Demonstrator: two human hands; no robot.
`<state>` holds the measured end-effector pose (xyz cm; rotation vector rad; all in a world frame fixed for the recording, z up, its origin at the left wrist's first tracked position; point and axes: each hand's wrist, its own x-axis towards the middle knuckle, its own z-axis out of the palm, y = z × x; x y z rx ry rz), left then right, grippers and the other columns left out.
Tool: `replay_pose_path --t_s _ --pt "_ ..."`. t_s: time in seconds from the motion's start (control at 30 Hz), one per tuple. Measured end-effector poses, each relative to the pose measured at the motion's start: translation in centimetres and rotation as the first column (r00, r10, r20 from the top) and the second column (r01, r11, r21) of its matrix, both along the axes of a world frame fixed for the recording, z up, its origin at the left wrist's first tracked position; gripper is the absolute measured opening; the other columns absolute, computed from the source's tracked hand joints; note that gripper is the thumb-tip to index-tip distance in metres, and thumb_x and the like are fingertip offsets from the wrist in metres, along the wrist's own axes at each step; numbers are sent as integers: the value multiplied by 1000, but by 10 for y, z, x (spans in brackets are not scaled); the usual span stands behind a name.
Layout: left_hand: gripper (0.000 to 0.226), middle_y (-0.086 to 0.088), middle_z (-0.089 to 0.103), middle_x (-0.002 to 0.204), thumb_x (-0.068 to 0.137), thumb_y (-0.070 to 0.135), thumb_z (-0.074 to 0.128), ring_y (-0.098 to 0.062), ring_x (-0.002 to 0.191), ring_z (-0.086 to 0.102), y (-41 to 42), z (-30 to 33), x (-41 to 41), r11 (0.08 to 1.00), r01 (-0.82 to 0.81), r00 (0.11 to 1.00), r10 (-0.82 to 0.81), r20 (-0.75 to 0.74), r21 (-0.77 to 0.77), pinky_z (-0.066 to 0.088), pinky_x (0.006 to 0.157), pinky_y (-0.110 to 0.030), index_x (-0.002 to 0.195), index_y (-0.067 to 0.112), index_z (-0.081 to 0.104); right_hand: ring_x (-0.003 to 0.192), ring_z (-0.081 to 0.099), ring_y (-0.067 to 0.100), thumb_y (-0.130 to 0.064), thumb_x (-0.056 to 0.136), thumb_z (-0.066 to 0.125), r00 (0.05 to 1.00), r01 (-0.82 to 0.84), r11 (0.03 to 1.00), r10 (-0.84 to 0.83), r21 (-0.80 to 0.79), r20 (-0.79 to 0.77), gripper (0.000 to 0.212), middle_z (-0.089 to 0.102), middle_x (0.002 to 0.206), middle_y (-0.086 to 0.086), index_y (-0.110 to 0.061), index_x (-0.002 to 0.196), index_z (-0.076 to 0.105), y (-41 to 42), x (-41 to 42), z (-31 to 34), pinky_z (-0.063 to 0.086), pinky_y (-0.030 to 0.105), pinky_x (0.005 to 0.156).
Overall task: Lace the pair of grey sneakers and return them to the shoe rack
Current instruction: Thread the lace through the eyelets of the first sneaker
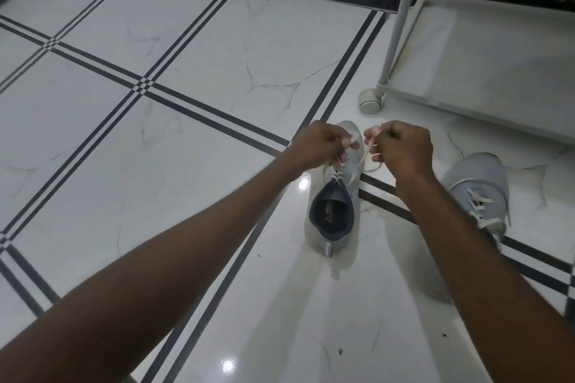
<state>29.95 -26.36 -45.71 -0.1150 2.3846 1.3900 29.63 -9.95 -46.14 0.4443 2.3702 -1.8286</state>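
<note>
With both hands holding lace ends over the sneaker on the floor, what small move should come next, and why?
Probably pull the two ends apart to snug the lacing, then cross them to tie. The left hand and right hand each pinch an end of the white lace above the sneaker, and the lace looks slack by the right hand. The other sneaker already looks laced.

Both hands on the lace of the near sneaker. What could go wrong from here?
1. Left hand and right hand pull the lace with nothing pinning the near sneaker; it may slide on the glossy floor.
2. The second sneaker has lace ends trailing loose beside the right forearm, which might snag them.
</note>
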Motion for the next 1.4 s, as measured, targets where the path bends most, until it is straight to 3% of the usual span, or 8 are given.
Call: replay_pose_path --t_s 0.2,0.5,0.63,0.77,0.93,1.1,1.27,1.4 --pt "21 3 65 67 90 29 70 -4 53 53 11 6 0 980 188 980 -182 86 -71 43 55 -14 97 10 78 84 71 26 -20 87 68 990 -131 991 132 13 -40 17 76 84 0 -25 73 75 3 -21 4 60 38 84" --pt "17 -16 73 79 88 20 68 -17 65 62 -12 26 -9 980 183 964 -194 183 75 50 58 -21 83 7 77 51 60 22 -10 100 48 883 -296 918 368 -264 290 25 71 80 16 -2 89 70 7 -5 -6 53 23 46" --pt "8 1 72 69 82 11 73 -8 60 67 -12 26 -15 842 329 925 -378 -34 -428 48 59 -15 88 9 78 57 60 17 -3 93 58 811 -417 879 475 -230 342 15 70 82 13 -4 93 73 2 -9 -15 50 25 54" --pt "10 -1 74 84 83 20 71 -21 78 67 -4 -5 -2 734 132 867 -410 -281 -666 45 65 -26 92 16 71 56 54 16 -1 91 58 806 -406 884 465 -230 367 16 66 81 15 2 98 72 3 -12 -20 45 25 55" --pt "6 4 72 73 77 21 75 -16 67 64 7 -25 8 897 -114 898 -90 -430 -426 49 62 -30 82 18 73 49 47 8 5 94 41 738 -354 822 538 -446 407 33 72 81 7 -12 109 65 1 -6 -23 38 15 42" --pt "13 -1 76 77 70 19 85 -6 71 65 -5 -29 8 984 -162 971 145 -191 -79 48 68 -20 78 13 77 42 36 2 -6 99 47 798 -103 782 433 -614 418 21 70 84 3 -5 112 63 3 -7 -32 29 11 35" --pt "15 -2 70 80 79 16 81 -11 74 61 -9 -29 19 894 -361 931 330 156 266 50 67 -22 87 4 75 36 37 1 1 97 42 836 167 783 209 -599 507 19 62 88 3 -8 97 59 4 -6 -33 29 11 34" --pt "10 -14 72 86 83 5 75 -20 75 66 -44 -38 29 771 -608 786 551 280 192 58 70 -25 93 1 73 37 43 7 2 96 35 802 453 729 -82 -513 592 28 55 70 5 -11 76 50 26 -5 -35 32 11 34"
